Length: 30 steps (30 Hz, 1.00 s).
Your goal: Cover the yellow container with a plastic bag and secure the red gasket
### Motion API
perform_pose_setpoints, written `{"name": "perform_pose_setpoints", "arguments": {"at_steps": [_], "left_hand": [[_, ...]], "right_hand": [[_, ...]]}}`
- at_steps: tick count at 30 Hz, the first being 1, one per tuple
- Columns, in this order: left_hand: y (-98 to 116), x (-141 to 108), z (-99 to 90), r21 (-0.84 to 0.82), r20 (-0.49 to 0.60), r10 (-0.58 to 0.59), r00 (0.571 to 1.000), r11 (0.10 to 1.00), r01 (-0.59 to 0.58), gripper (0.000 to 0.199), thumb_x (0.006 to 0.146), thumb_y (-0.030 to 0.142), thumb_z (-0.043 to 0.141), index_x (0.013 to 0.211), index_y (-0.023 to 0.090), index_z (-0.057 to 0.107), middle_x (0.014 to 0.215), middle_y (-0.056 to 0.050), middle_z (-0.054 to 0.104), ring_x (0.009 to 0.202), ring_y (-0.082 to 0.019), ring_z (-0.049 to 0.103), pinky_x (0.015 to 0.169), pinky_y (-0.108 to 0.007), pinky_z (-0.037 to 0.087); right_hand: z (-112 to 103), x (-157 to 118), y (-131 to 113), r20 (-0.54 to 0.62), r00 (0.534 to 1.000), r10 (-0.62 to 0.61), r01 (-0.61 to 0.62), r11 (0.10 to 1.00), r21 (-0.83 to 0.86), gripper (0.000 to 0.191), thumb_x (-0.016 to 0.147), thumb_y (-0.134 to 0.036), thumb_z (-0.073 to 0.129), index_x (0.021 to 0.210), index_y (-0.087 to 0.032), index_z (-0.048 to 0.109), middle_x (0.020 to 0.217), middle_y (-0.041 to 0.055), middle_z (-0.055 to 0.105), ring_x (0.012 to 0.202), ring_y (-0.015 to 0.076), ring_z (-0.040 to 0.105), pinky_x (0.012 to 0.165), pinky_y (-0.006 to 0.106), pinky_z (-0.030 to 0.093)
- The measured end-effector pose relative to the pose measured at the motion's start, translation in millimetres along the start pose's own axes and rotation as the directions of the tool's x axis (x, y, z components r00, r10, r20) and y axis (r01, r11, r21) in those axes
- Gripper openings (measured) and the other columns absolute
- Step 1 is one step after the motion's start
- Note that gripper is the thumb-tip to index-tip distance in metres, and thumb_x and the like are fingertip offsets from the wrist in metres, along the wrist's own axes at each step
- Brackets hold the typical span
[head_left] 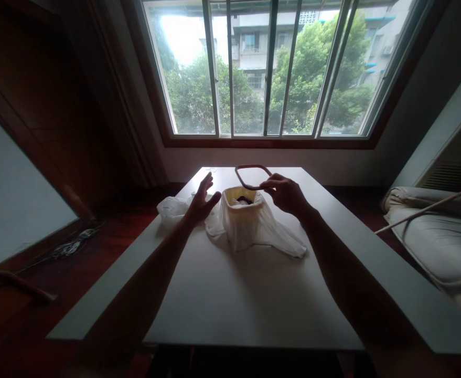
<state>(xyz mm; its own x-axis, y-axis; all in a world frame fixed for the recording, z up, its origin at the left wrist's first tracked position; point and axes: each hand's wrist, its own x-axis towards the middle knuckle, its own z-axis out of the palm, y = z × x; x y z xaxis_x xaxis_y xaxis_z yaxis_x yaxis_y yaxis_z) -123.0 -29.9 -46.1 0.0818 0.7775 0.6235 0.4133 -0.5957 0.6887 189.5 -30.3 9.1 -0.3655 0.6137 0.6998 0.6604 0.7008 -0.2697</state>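
Observation:
My right hand (284, 193) grips one corner of a dark, rounded-square ring (249, 168), which looks like the rim of a bin. It is held up above and behind a small yellowish trash bin (241, 192) standing on the table. A white plastic bag (240, 226) lines the bin and hangs over its sides, with a long flap spread to the right. Something dark shows inside the bin's mouth; I cannot tell what. To the left of the bin, my left hand (204, 200) is raised with fingers apart, holding nothing.
A crumpled clear plastic bag (171, 211) lies at the table's left edge. The white table (230, 299) stretches toward the window (269, 68). On the right is a pale padded seat (435, 231) with a stick across it. Cables (68, 247) lie on the floor at left.

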Motion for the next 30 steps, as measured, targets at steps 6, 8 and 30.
{"name": "perform_pose_setpoints", "arguments": {"at_steps": [6, 8, 30], "left_hand": [[19.9, -10.3, 32.6, 0.136, 0.009, 0.091, 0.996, 0.986, -0.091, 0.075, 0.081, 0.063, 0.070, 0.143, 0.026, 0.049, 0.161, -0.018, 0.034, 0.149, -0.039, 0.032, 0.112, -0.062, 0.039], [14.7, -19.0, 39.3, 0.141, -0.014, 0.087, 0.996, 0.986, -0.084, 0.067, 0.083, 0.060, 0.070, 0.136, 0.024, 0.054, 0.159, -0.020, 0.037, 0.150, -0.037, 0.033, 0.112, -0.062, 0.040], [8.8, -34.2, 50.3, 0.130, -0.063, 0.135, 0.989, 0.983, -0.126, 0.047, 0.087, 0.050, 0.069, 0.122, 0.021, 0.055, 0.158, -0.021, 0.040, 0.150, -0.032, 0.033, 0.115, -0.055, 0.040]], "right_hand": [[21.4, 6.0, -26.7, 0.147, 0.984, -0.101, 0.093, 0.994, 0.065, 0.018, 0.092, -0.020, 0.066, 0.100, -0.027, 0.079, 0.111, 0.0038, 0.075, 0.089, 0.0201, 0.071, 0.078, 0.031, 0.052], [24.5, 3.8, -23.5, 0.180, 0.978, -0.109, 0.094, 0.991, 0.093, 0.018, 0.090, -0.019, 0.066, 0.099, -0.027, 0.080, 0.112, 0.0044, 0.075, 0.089, 0.0202, 0.071, 0.077, 0.030, 0.052], [50.0, 3.3, 26.3, 0.125, 0.991, -0.039, -0.020, 0.898, 0.440, 0.043, 0.098, -0.048, 0.053, 0.127, -0.021, 0.070, 0.143, 0.0151, 0.059, 0.133, 0.0283, 0.054, 0.113, 0.050, 0.042]]}}
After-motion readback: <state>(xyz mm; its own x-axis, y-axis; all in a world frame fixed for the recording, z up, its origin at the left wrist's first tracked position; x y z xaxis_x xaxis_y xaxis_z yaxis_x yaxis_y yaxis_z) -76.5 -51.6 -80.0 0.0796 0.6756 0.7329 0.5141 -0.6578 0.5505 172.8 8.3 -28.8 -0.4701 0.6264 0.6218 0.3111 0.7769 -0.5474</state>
